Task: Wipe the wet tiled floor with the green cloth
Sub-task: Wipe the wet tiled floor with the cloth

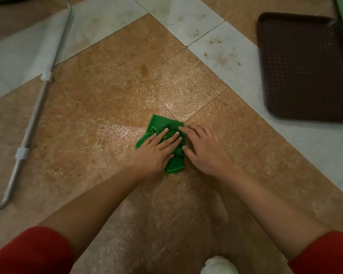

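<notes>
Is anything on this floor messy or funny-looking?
Yes. A shiny wet patch glistens on the brown tiles just left of the green cloth. Brown spots speckle the white tiles further away. A metal tube frame lies on the floor at left.

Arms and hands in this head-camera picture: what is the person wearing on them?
Nothing on the hands: no gloves, rings or watch show on the left hand or right hand, and the forearms are uncovered. The only clothing is plain red fabric, the left sleeve and right sleeve, ending high up the arms, with no pattern or markings visible.
</notes>
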